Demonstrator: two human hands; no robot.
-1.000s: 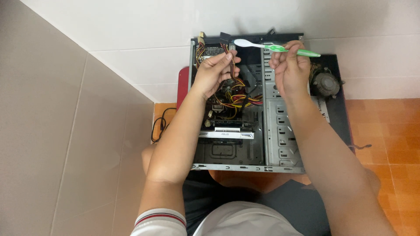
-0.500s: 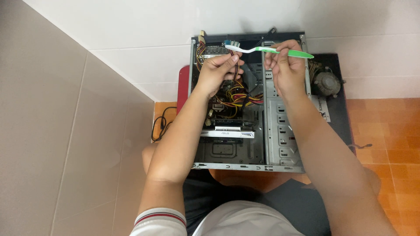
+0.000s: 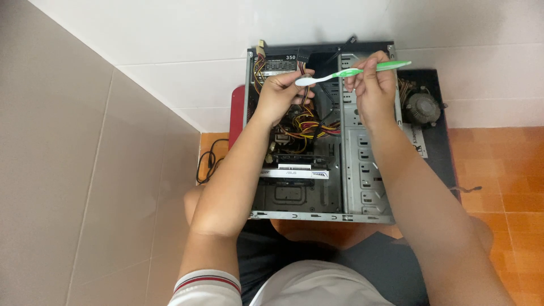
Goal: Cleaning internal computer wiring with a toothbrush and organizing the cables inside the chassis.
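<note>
We are working over one open computer case (image 3: 317, 215) lying on its side on the orange tiled floor, its far end against the white wall. Our right hand (image 3: 371, 90) pinches the green handle of one toothbrush (image 3: 354, 72), and the white head reaches leftwards to the far end of the case, right at the knuckles of our left hand (image 3: 280, 93). That left hand is curled closed around a small dark part up by the power supply (image 3: 277, 63) in the far left corner of the case; we cannot tell exactly what the part is, as our fingers hide most of it.

As for progress, we judge the brushing to be under way at the far end only. The side panel is already off, and the graphics card (image 3: 294, 171) lies across the middle of the case, seated, with nothing near it. The bundle of yellow, red and black cables (image 3: 309, 127) is a loose tangle in the centre. Whether dust remains we cannot see.

Counting: one case, one toothbrush, one power supply, one graphics card, one round cooler fan (image 3: 422, 107) lying outside the case on a dark panel (image 3: 433, 164) along its right edge, one black cord (image 3: 207, 164) coiled on the floor by the left edge, and our two hands
</note>
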